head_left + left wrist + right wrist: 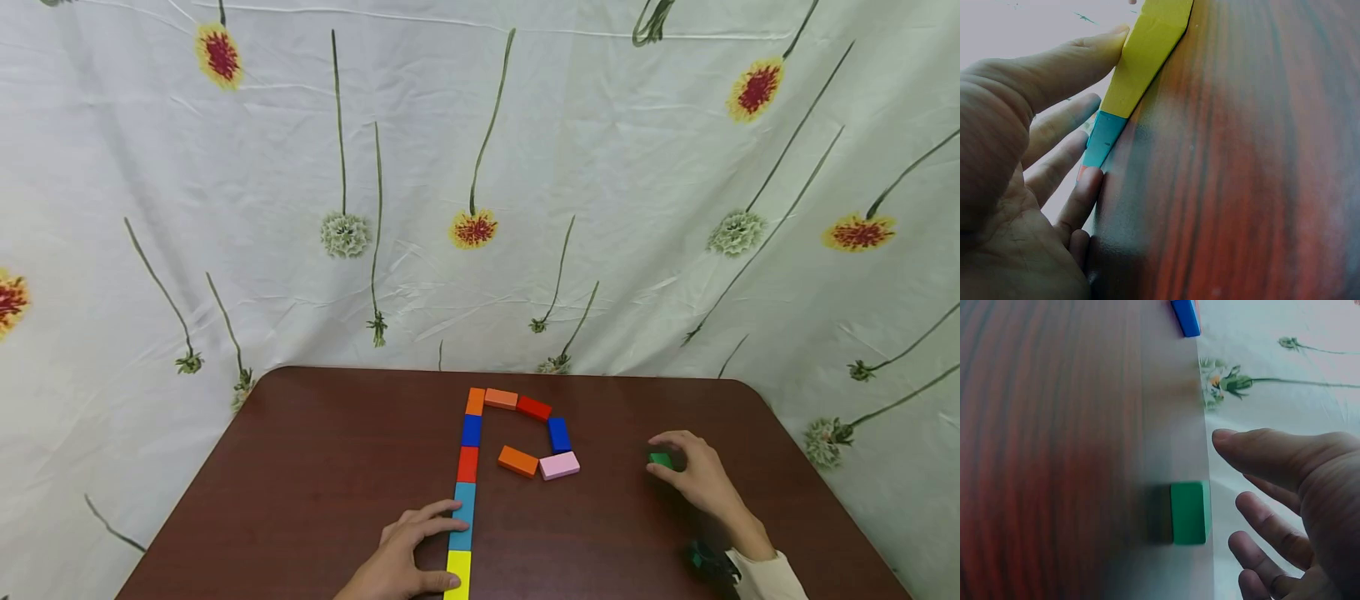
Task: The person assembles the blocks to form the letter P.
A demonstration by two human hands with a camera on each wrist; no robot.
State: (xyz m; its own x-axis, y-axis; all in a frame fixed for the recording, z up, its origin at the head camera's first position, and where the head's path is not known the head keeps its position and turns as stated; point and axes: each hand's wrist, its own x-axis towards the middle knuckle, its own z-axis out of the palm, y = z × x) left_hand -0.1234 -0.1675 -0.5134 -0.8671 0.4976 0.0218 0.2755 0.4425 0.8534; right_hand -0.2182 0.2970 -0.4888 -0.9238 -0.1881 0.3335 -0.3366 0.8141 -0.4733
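My left hand (405,550) lies along a straight line of blocks, its thumb at the yellow block (458,575) and its fingertips on the light blue block (462,517). In the left wrist view the thumb reaches the edge of the yellow block (1147,59), with the light blue block (1105,134) beyond it. On the right side, my right hand (701,473) hovers around a green block (661,460), thumb and fingers spread apart. The right wrist view shows the green block (1189,513) on the tabletop, with a gap between it and the fingers.
Red (467,464), blue (471,430) and orange (476,401) blocks continue the line away from me. A curve of several blocks, including a pink block (559,465), bends off its far end. A floral cloth (420,167) hangs behind the brown table (322,450).
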